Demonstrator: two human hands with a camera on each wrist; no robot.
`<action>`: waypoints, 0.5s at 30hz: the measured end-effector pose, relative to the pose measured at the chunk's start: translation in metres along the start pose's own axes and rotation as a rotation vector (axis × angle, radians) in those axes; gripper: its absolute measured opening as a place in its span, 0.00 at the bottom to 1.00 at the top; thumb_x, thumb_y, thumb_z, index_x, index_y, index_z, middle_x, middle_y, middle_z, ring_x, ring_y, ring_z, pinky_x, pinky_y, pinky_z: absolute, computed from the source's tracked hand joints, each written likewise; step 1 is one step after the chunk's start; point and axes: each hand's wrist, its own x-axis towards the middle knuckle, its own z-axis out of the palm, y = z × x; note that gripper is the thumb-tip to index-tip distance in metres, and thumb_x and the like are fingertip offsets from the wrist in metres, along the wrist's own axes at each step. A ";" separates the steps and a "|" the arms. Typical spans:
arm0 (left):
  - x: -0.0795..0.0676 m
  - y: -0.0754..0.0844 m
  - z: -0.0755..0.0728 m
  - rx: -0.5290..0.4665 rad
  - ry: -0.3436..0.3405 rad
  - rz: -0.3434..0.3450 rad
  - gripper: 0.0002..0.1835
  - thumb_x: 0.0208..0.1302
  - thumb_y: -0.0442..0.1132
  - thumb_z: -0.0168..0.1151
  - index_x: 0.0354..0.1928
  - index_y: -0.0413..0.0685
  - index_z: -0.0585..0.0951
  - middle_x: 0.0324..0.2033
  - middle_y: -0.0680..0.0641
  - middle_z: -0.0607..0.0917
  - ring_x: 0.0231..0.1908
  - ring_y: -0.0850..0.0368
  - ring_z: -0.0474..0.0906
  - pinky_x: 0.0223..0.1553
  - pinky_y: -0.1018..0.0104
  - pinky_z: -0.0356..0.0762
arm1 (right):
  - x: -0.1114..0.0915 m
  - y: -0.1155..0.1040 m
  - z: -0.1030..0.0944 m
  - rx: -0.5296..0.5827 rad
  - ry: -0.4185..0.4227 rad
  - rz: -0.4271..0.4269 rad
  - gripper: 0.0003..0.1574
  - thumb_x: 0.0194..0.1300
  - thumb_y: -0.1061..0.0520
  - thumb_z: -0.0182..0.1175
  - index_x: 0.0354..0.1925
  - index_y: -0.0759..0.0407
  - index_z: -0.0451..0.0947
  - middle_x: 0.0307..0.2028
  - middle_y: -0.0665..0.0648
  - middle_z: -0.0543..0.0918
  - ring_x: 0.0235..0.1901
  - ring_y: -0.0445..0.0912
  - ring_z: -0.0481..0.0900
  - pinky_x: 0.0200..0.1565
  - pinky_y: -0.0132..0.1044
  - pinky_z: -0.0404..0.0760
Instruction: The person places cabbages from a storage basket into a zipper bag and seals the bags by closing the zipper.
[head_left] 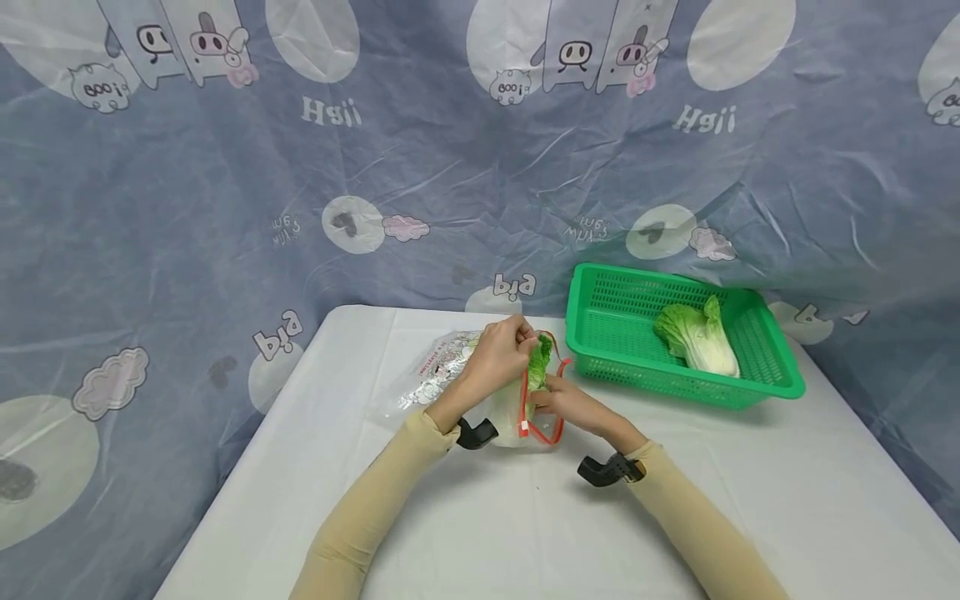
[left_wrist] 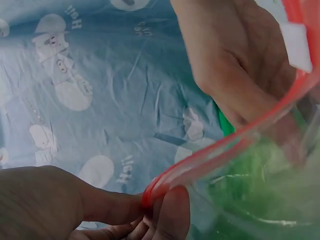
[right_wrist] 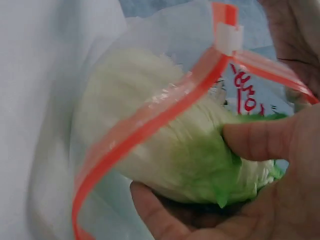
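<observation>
A clear zip bag (head_left: 504, 421) with a red zip edge stands with its mouth spread, toward the middle of the table. My left hand (head_left: 495, 358) pinches that red edge between thumb and fingers, clearest in the left wrist view. Part of a small napa cabbage (right_wrist: 200, 160) is inside the bag, its pale base deep in and its green leaves near the mouth. My right hand (head_left: 576, 406) reaches into the mouth and grips the cabbage by its leafy part, thumb on one side and fingers on the other. A white slider (right_wrist: 230, 39) sits on the zip edge.
To the right at the back stands a green plastic basket (head_left: 686, 383) holding another napa cabbage (head_left: 705, 342). A printed clear plastic package (head_left: 438, 371) lies left of the zip bag. Patterned grey-blue cloth (head_left: 450, 167) hangs behind the white table (head_left: 480, 533).
</observation>
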 end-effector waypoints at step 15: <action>0.003 -0.005 -0.010 0.017 0.017 -0.005 0.05 0.68 0.34 0.57 0.34 0.44 0.80 0.26 0.50 0.81 0.22 0.62 0.74 0.24 0.74 0.70 | -0.013 -0.034 -0.001 -0.206 0.432 0.065 0.32 0.66 0.37 0.58 0.36 0.67 0.83 0.27 0.64 0.87 0.25 0.51 0.87 0.27 0.40 0.85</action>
